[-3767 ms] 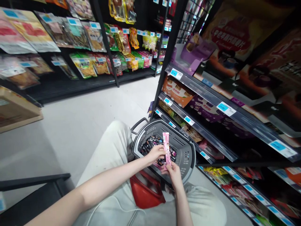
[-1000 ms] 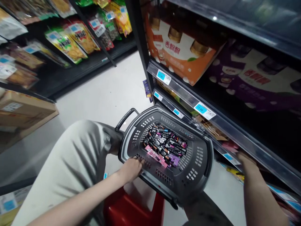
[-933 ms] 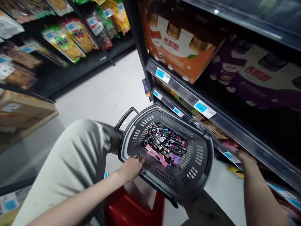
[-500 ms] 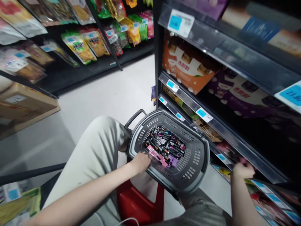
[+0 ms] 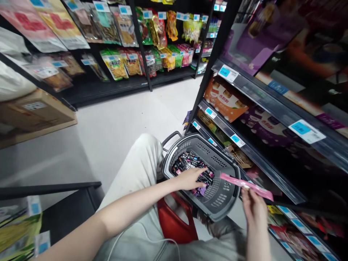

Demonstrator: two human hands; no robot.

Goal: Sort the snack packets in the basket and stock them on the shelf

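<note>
A dark grey shopping basket (image 5: 232,203) stands between my knees, tilted in view. Many slim black packets (image 5: 187,159) are piled in it, with a few pink and purple ones (image 5: 200,191). Over this pile reaches my left hand (image 5: 190,179), fingers stretched and spread, nothing visible in them. My right hand (image 5: 253,203), to the right of the basket, pinches a long pink packet (image 5: 251,185) whose far end extends over the basket's right rim. The pinching fingertips are partly hidden by the packet.
Beside the basket, at right, a dark shelf rack holds an orange drink carton (image 5: 227,103) and purple ones (image 5: 272,127). A red stool (image 5: 174,224) is under me. Snack bags (image 5: 114,65) hang on shelves across the aisle; a cardboard box (image 5: 38,112) lies at left.
My left hand has left the basket's near rim and moved right over the packets, its fingers spreading. My right hand has come back from the lower shelf toward the basket, carrying the pink packet.
</note>
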